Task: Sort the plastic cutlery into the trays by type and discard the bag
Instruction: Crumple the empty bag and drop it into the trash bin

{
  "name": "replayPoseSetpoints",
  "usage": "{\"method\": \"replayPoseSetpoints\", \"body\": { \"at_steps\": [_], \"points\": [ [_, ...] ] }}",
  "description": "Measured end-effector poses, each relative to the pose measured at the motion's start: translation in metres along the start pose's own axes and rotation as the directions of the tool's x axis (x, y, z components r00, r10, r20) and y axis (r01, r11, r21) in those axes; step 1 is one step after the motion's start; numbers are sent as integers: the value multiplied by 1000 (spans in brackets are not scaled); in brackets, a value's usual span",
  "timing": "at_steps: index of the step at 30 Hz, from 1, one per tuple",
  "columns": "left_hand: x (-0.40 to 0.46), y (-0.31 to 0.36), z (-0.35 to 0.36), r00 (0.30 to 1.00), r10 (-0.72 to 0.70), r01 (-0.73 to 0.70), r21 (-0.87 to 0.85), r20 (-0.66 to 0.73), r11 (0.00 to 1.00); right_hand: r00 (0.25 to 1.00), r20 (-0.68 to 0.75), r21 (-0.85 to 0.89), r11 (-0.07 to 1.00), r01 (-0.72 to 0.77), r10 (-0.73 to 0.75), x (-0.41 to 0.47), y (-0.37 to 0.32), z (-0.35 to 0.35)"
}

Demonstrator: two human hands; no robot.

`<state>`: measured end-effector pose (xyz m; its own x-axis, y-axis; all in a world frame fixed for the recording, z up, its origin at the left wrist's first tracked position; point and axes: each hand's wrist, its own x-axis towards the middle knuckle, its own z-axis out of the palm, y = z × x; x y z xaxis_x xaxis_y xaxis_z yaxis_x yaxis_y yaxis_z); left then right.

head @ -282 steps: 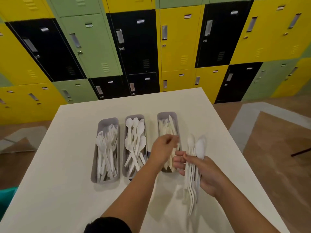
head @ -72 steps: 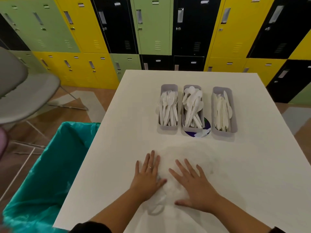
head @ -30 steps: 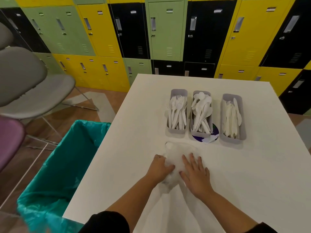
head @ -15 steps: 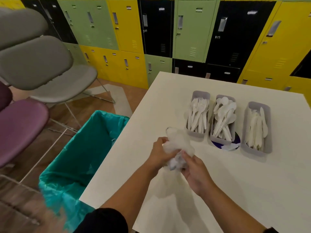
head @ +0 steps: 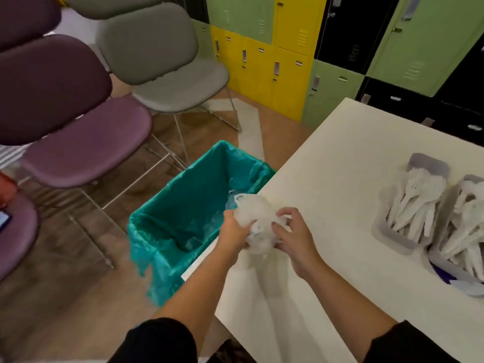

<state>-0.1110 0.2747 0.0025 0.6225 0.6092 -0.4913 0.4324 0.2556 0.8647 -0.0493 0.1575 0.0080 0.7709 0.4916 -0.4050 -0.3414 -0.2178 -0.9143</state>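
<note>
Table (head: 340, 163): white top; its left edge runs just beside the bin.
Bin (head: 146, 231): teal-lined, open mouth, on the floor left of the table edge; some clear plastic shows inside.
Trays (head: 429, 163): grey, at the right of the table, well apart from the hands; the forks (head: 416, 203) fill the nearer-left one, the next is cut off by the frame. Sorting judged done.
Bag (head: 258, 221): clear plastic, crumpled into a rough ball with no clear long axis, held above the table's left edge.
Left hand (head: 233, 230): fingers curled round the bag's left side; the hand nearer the bin.
Right hand (head: 292, 233): fingers curled on the bag's right side, over the table.
Key relation: bin mouth lies left of and below the bag, just past the left hand.
Judged next: carry the ball leftward over the rim and let go.
Risk: light plastic may unfold and catch the rim.
</note>
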Motion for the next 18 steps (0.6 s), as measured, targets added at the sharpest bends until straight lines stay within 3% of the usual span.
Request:
{"method": "replayPoseSetpoints", "body": {
  "at_steps": [4,12,18],
  "points": [
    [40,-2,-40,999,-25,24,-24,-43,999,999,52,-127,992,-5,11,36,-5,45],
    [105,-19,-102,978,-157,106,-321,-138,941,986,95,-181,977,-116,135,106,4,111],
    [146,-43,-117,906,-299,160,-412,-300,897,965,131,-325,929,-176,229,147,20,151]
  ]
}}
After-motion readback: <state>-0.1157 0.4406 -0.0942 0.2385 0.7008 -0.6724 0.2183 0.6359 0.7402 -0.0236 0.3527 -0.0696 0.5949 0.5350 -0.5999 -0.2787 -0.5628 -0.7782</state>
